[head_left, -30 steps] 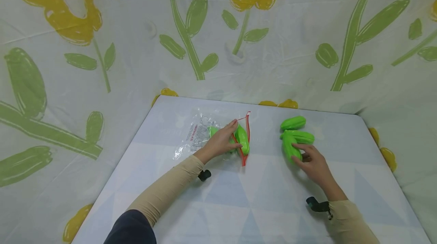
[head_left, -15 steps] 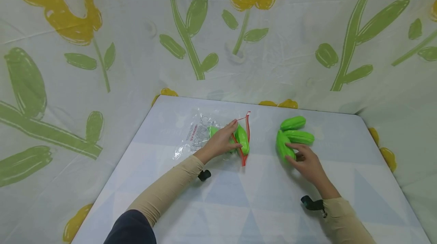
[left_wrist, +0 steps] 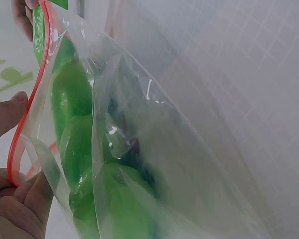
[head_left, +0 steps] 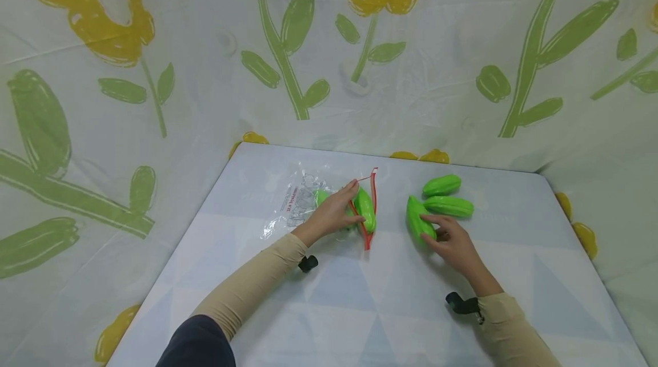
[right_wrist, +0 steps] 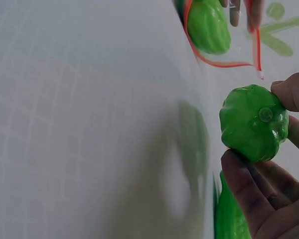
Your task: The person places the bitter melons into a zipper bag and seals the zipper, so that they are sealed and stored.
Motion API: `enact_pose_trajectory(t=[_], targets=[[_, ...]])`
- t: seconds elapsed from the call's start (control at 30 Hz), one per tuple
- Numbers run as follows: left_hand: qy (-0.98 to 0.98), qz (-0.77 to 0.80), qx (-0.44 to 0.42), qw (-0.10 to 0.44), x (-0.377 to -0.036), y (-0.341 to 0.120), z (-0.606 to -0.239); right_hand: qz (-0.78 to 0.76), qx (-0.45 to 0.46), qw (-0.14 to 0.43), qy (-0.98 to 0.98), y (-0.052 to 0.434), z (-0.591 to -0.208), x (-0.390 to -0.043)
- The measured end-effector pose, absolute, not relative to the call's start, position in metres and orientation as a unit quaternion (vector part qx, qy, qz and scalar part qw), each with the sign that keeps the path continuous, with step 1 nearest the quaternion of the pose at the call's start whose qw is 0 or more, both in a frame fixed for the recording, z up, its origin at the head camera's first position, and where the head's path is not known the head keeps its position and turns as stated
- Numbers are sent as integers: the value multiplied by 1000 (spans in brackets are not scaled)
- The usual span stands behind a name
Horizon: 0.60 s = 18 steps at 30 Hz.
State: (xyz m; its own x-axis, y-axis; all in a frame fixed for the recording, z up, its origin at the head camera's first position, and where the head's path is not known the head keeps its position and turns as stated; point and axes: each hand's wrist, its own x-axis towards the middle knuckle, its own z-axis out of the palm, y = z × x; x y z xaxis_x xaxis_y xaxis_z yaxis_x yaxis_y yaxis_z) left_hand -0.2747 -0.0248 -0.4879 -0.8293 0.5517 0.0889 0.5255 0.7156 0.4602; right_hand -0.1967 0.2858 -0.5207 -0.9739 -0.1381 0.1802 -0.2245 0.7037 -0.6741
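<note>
The left hand point(head_left: 331, 214) pinches the red zip rim of a clear plastic bag point(head_left: 303, 207) that lies on the pale worktop point(head_left: 390, 304), thumb and fingers holding its mouth open toward the right. Inside the bag, just behind the rim, sits 1 green ribbed toy fruit point(head_left: 365, 210), and the left wrist view shows more green pieces point(left_wrist: 79, 144) stacked deeper in the bag.

To the right of the bag's mouth, near it but apart, the right hand point(head_left: 454, 244) grasps another green ribbed fruit point(head_left: 418, 221), fingers and thumb curled round its near end; the right wrist view shows its stem end point(right_wrist: 265, 114) facing the camera between thumb and fingertips point(right_wrist: 241, 174). Whether this fruit is lifted or resting on the worktop cannot be told.

Further right of the bag, beyond the held fruit, 2 more green fruits point(head_left: 447, 196) lie on the worktop, 1 just behind the other. Flower-printed cloth point(head_left: 154, 70) hangs around the worktop's edges.
</note>
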Motion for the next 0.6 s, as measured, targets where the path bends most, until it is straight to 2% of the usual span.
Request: enact_pose_trajectory(t=[0.6], targets=[[925,240,295,23,-275,-25,-490,389,128,49,-911,268,-519,-201]])
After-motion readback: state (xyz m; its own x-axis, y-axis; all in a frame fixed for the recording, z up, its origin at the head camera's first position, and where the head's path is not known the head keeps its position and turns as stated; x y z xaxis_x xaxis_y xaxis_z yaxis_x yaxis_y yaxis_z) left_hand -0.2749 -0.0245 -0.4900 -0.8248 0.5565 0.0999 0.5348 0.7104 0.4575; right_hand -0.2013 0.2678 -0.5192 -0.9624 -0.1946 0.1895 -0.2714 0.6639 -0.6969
